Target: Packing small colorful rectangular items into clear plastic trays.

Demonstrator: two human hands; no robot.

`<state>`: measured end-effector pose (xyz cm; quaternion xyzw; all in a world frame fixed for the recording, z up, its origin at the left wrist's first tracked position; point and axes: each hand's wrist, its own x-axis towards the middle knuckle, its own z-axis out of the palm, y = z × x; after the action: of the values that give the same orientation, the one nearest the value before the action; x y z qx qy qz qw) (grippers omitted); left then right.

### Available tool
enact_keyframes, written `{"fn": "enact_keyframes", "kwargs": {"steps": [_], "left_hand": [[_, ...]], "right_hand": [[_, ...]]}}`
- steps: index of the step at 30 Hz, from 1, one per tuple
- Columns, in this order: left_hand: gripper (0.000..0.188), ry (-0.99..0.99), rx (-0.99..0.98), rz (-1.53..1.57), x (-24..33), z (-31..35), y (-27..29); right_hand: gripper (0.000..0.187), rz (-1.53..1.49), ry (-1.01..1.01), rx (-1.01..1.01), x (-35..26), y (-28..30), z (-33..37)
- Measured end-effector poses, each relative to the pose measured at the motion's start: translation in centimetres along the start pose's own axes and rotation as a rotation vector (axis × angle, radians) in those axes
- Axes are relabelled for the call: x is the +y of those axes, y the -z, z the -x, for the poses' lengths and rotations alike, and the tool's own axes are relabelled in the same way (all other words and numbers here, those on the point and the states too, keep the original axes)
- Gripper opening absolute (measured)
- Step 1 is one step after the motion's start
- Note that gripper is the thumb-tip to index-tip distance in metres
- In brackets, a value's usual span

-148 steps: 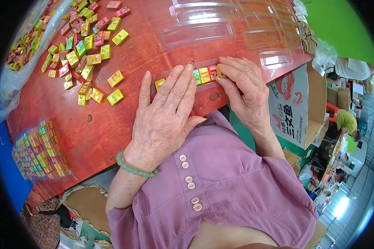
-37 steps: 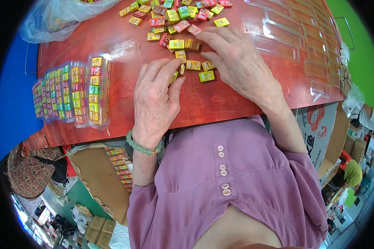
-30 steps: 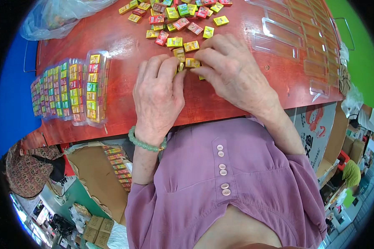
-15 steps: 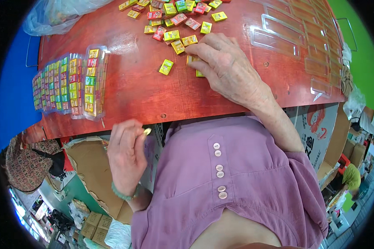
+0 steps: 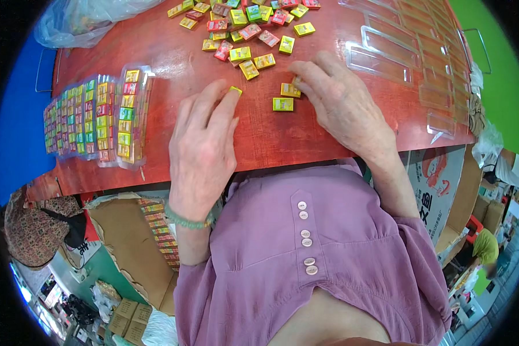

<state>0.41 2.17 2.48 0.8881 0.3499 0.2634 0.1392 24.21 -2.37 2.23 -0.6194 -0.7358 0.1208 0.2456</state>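
My left hand (image 5: 205, 144) reaches over the red table, fingers closed round a small yellow box (image 5: 235, 90) that is mostly hidden by them. Across from it, my right hand (image 5: 343, 101) has its thumb and fingers closed at the edge of another small yellow box (image 5: 290, 90). Just below that one lies a separate yellow-green box (image 5: 283, 104). Beyond both hands is a loose heap of small yellow, red and green boxes (image 5: 251, 31). At the left stands a row of clear trays (image 5: 137, 115) filled with such boxes.
Clear plastic trays with nothing in them (image 5: 380, 60) overlap at the right. A clear plastic bag (image 5: 78, 29) rests at the far left. Below the table's front edge, an open cardboard carton (image 5: 118, 230) shows rows of small boxes inside.
My left hand has risen from below the table edge to the yellow box on the table. My right hand has shifted right, and two yellow boxes beside it now show more fully.
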Motion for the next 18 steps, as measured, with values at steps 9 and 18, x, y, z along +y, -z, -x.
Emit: {"fn": "enact_keyframes", "kwargs": {"steps": [9, 18], "left_hand": [[0.035, 0.038, -0.083, 0.070, 0.6, -0.4, -1.4], [0.043, 0.138, 0.016, 0.032, 3.7, -1.3, -4.1]], "right_hand": [[0.021, -0.086, -0.057, -0.025, 0.2, 0.1, -0.2], [0.017, -0.100, -0.089, -0.019, 0.3, -0.4, -1.1]]}}
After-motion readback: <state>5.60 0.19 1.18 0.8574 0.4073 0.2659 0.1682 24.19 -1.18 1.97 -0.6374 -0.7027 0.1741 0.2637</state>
